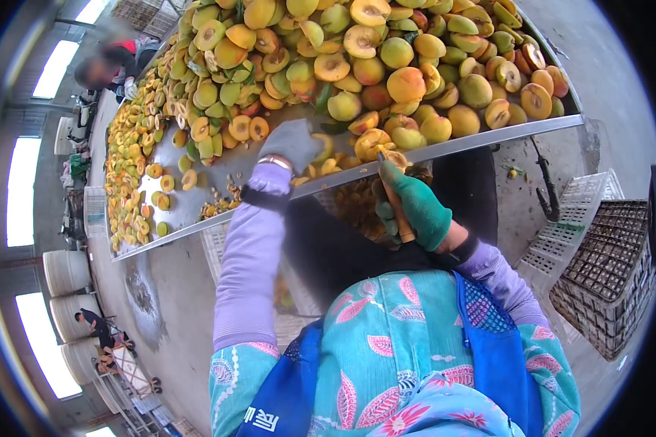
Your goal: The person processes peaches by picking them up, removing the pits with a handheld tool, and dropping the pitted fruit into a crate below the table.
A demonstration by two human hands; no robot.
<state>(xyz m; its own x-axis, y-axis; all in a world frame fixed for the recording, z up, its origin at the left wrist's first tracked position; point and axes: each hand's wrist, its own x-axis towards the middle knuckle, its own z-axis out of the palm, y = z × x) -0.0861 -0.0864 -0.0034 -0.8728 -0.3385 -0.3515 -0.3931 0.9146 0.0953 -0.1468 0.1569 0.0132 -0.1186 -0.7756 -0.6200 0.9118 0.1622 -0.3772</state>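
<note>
My right hand (419,207), in a green glove, is closed around the wooden handle of a pitting tool (395,207). The tool's upper end meets a cut peach half (395,159) at the tray's near edge. My left hand (295,146), in a grey glove, is over the metal tray (481,137), blurred by motion. A yellow peach piece (323,148) lies right by its fingers; whether they grip it cannot be made out. Whole and halved peaches (372,69) are heaped behind both hands.
Peach halves (135,160) spread across the tray's left side, with loose pits (222,202) near its edge. Below the rim is a container of scraps (357,207). White crates (568,226) and a brown crate (605,251) stand right. Another person (116,65) works at the far left end.
</note>
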